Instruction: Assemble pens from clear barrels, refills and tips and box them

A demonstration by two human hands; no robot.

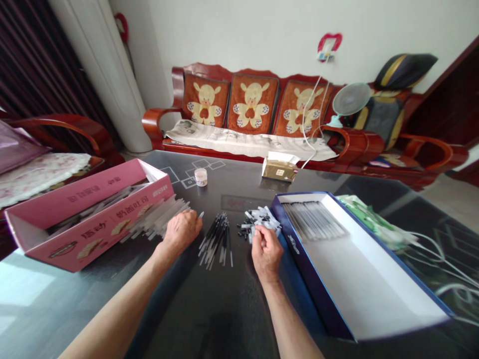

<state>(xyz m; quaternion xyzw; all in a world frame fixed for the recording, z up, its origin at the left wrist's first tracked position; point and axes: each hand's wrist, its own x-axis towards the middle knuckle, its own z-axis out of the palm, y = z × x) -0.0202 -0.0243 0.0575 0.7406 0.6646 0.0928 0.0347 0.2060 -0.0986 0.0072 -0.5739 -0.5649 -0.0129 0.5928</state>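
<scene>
My left hand (182, 229) is closed on a clear pen barrel whose tip pokes out toward the right, beside a heap of clear pen barrels (159, 215) on the dark table. My right hand (266, 249) is closed in a pinch on a small grey pen cap, at the near edge of a pile of grey and black pen caps (260, 222). Between the hands lies a bundle of black pen refills (217, 238). To the right, a blue-sided box with a white floor (359, 279) holds a row of assembled pens (312, 219) at its far end.
A pink carton (90, 219) with more barrels lies open on the left. A small white jar (201, 176) and a brown tissue box (280, 168) stand farther back. Green-white bags and white cords (389, 229) lie right of the blue box. A red wooden sofa and small fan stand behind.
</scene>
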